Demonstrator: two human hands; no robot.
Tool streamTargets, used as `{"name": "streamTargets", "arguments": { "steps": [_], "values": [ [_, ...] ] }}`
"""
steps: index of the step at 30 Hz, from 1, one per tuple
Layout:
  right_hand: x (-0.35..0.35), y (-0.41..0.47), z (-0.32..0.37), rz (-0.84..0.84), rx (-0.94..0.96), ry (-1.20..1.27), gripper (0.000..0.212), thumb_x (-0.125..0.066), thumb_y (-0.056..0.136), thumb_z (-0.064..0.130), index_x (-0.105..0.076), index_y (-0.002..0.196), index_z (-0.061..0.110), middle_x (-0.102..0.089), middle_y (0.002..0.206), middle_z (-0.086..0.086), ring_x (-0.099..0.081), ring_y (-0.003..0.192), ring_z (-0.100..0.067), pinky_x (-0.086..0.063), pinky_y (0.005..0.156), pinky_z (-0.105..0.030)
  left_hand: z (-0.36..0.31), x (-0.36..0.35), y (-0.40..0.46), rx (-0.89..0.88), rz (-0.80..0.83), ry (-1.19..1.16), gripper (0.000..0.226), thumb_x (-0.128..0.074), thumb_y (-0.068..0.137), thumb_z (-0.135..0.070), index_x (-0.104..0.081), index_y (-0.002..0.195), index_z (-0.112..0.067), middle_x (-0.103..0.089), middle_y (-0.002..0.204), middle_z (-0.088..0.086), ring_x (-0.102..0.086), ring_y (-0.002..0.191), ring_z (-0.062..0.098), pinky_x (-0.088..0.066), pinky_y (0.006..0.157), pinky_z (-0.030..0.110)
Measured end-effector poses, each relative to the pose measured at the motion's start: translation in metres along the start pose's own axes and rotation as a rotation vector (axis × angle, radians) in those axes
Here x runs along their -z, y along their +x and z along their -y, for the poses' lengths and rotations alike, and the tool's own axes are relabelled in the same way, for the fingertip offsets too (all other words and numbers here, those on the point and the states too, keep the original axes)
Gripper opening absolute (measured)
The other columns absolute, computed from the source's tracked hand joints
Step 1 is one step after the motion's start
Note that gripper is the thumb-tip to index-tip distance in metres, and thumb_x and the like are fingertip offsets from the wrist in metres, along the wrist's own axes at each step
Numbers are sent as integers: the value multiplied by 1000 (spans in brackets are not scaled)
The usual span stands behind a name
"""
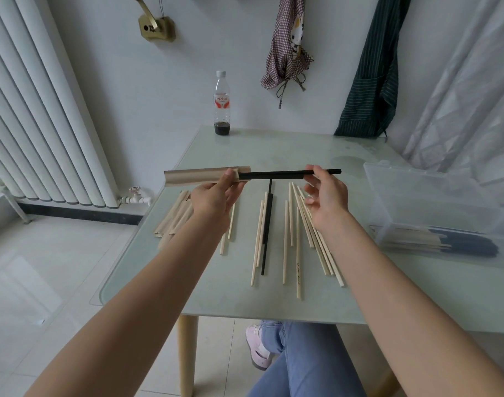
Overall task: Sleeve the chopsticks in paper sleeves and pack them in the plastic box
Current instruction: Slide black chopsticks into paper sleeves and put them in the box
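While the left hand pinches the mouth of a brown paper sleeve between curled fingers, the right hand pinches a black chopstick pair near its far end, tips just inside the sleeve. Keeping both level and pushing straight in should avoid crumpling. Below the fingers, loose wooden chopsticks and spare sleeves lie on the worktop; right of them the plastic box holds sleeved pairs. Nothing blocks the way.
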State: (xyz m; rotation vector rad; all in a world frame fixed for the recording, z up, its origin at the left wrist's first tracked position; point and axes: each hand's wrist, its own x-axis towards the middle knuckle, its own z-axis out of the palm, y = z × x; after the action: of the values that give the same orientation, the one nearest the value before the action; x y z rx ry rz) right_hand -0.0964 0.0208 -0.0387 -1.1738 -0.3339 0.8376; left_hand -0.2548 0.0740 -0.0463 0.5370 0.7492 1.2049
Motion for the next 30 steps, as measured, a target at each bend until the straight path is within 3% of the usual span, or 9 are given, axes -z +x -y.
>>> {"name": "streamTargets", "arguments": {
  "steps": [5, 9, 12, 17, 22, 24, 26, 28, 30],
  "values": [
    [9, -3, -1, -154, 87, -79, 27, -62, 90, 15, -47, 112, 12, -62, 84, -4, -52, 52, -6, -32, 36, -14, 7, -12, -8, 7, 41, 19, 33, -62, 88, -5, -53, 114, 14, -68, 90, 19, -71, 63, 17, -58, 62, 19],
    [19, -4, 7, -131, 168, -151, 12, -50, 96, 19, -54, 105, 13, -70, 89, -8, -52, 39, -6, -28, 36, -17, 15, -20, -13, 22, 48, 35, 38, -62, 88, -7, -52, 118, 13, -70, 95, 19, -72, 75, 21, -58, 62, 20],
    [32, -7, 17, -138, 204, -202, 21, -43, 99, 24, -63, 95, 17, -72, 85, -2, -54, 41, -6, -30, 38, -17, 23, -27, -16, 37, 45, 49, 36, -63, 87, -8, -55, 116, 12, -69, 101, 21, -72, 83, 23, -59, 65, 21],
    [54, -14, 30, -76, 192, -308, 24, -44, 98, 26, -65, 93, 16, -71, 79, 1, -55, 41, -4, -31, 40, -16, 39, -48, -26, 55, 86, 70, 24, -63, 88, -7, -58, 105, 9, -69, 98, 20, -72, 73, 19, -59, 69, 22],
    [88, -7, 45, -55, 260, -520, 24, -44, 97, 22, -63, 105, 10, -68, 89, -4, -58, 60, -11, -46, 48, -21, 61, -72, -36, 63, 114, 70, 27, -61, 88, -4, -57, 109, 11, -68, 98, 20, -71, 63, 16, -58, 70, 21],
    [104, -3, 49, -91, 388, -811, 18, -48, 94, 16, -58, 107, 9, -61, 96, -9, -58, 82, -21, -54, 76, -36, 72, -84, -40, 73, 128, 80, 29, -61, 88, -4, -55, 111, 13, -68, 99, 20, -71, 61, 16, -58, 71, 21],
    [117, -2, 53, -144, 530, -1100, 42, -53, 91, 8, -43, 132, 11, -53, 124, -9, -47, 116, -25, -42, 95, -33, 85, -96, -43, 88, 136, 80, 32, -61, 88, -4, -54, 113, 14, -69, 99, 20, -71, 62, 16, -58, 70, 20],
    [127, -3, 59, -137, 683, -1277, 52, -52, 91, 3, -37, 139, 15, -48, 134, -4, -39, 126, -21, -39, 94, -28, 98, -108, -44, 105, 137, 75, 34, -61, 88, -5, -54, 115, 14, -70, 96, 18, -72, 63, 17, -58, 71, 20],
    [136, 0, 64, -90, 768, -1458, 41, -49, 92, 4, -46, 132, 15, -53, 126, -2, -44, 118, -19, -41, 86, -27, 112, -123, -48, 131, 147, 88, 33, -63, 88, -6, -56, 115, 12, -71, 93, 16, -72, 65, 17, -57, 81, 23]
  ]
}}
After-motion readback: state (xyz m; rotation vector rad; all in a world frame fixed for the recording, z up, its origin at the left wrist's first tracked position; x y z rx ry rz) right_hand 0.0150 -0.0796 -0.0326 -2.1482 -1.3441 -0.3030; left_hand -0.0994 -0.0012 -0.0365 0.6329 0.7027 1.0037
